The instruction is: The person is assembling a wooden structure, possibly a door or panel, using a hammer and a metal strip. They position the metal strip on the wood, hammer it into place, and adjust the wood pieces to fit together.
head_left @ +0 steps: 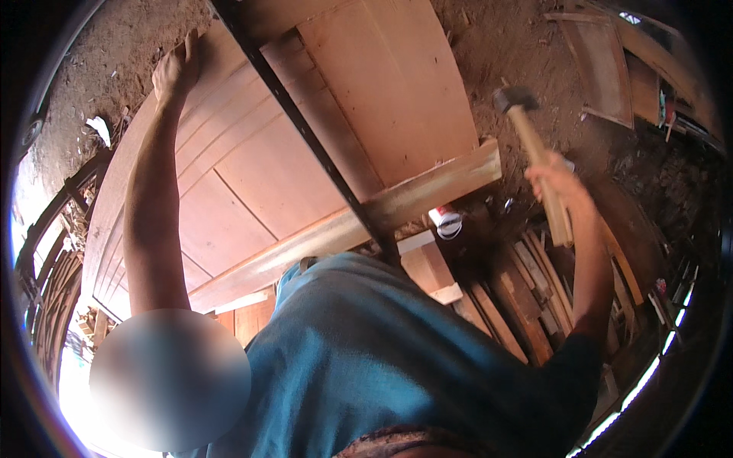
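Note:
A large wooden panel door (252,191) with grooved lines lies in front of me. A long dark metal bar (298,122), which looks like a bar clamp, crosses it at a slant. At the door's far left edge, my left hand (175,70) is closed over the wood, its fingers partly hidden. My right hand (559,182) is wrapped round the wooden handle of a hammer (528,137), raised to the right of the door. The hammer's dark metal head points away from me. Along the door's near side runs a pale wooden board (435,183).
A small white bucket (447,223) stands on the ground past the board. Several wood offcuts (527,298) lie at the lower right, beside a wooden block (427,267). More panels (599,69) rest at the far right. Dirt and shavings cover the ground (489,46).

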